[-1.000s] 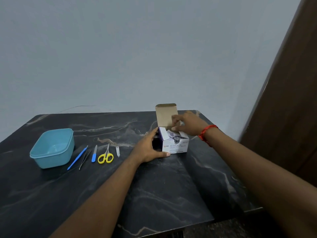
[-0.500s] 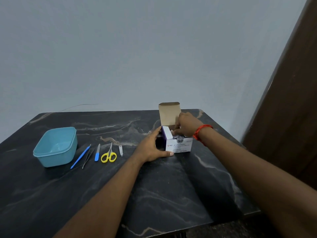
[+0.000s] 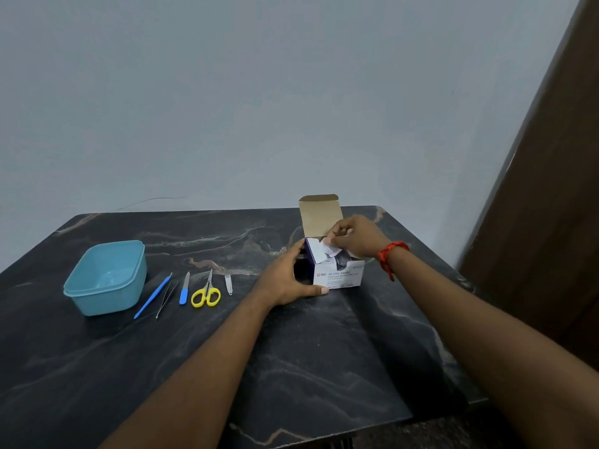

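Note:
A small white and purple box of alcohol swabs [image 3: 340,277] stands on the dark marble table [image 3: 291,367] with its brown lid flap [image 3: 320,213] raised. My left hand [image 3: 287,280] grips the box's left side, thumb along the front bottom edge. My right hand [image 3: 355,237], with a red thread on the wrist, is over the open top and pinches a small white swab packet [image 3: 329,249] that sticks partly out of the box.
Left of the box lie a nail clipper [image 3: 229,284], yellow-handled scissors [image 3: 206,294], a blue-handled file [image 3: 184,292], tweezers [image 3: 166,299] and a thin blue tool [image 3: 152,297]. A teal plastic tub [image 3: 105,277] stands at far left. A brown door [image 3: 551,222] is at right.
My right hand went from resting on the box top to dipping in and lifting a white packet partly out. My left hand kept its grip on the box.

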